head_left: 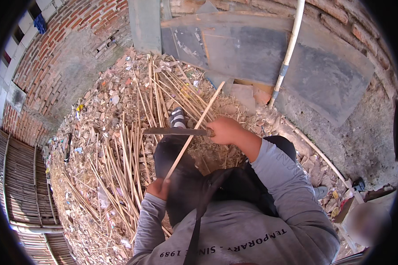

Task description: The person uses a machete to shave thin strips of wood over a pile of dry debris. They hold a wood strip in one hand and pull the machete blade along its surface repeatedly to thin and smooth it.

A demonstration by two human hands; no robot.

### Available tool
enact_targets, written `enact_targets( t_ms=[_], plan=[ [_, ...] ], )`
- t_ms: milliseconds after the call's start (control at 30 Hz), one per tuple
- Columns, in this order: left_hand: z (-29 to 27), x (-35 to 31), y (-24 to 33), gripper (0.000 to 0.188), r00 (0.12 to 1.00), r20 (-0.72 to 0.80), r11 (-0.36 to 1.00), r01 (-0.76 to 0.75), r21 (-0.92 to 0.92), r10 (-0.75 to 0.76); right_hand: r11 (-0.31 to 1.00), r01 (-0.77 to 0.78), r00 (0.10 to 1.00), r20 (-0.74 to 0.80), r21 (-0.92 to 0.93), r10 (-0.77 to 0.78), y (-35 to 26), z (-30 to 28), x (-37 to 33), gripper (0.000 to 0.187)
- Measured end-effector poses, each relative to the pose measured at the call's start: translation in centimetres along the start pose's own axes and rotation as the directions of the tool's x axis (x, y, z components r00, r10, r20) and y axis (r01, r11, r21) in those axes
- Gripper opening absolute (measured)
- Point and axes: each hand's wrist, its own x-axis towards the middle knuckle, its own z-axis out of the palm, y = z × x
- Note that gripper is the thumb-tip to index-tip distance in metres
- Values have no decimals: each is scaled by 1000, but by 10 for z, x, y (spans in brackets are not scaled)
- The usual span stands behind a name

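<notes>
My left hand is closed round the lower end of a long, pale bamboo strip, which slants up and to the right across my lap. In my right hand is the handle of a machete with a dark, straight blade. That blade points left, level over my knee, and crosses the strip about midway; whether the two touch I cannot tell. The fingers of both hands are partly hidden. A pile of split bamboo strips lies on the ground to my left, and more strips lie ahead of my foot.
Rubble and litter cover the ground. Grey panels lean on the brick wall ahead, beside a white pipe. A bamboo slat screen stands at far left. A wooden box is at right.
</notes>
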Motion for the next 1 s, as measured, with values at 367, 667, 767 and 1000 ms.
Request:
enact_targets(
  t_ms=[367,667,767,1000],
  plan=[
    [-33,-36,-41,45,974,-13,925,213,-315,-228,901,-133,891,-347,414,291,64,-59,-20,40],
    [-55,-60,-74,35,943,-244,954,163,-250,-225,966,-21,928,-354,256,114,56,-51,-25,33],
    [-88,-70,-109,28,779,-549,928,372,13,-304,947,-14,919,-369,321,138,68,-46,-24,32],
    [-140,-69,-135,28,819,-521,955,296,21,-242,920,-109,915,-323,377,241,56,-58,-26,34]
  ],
)
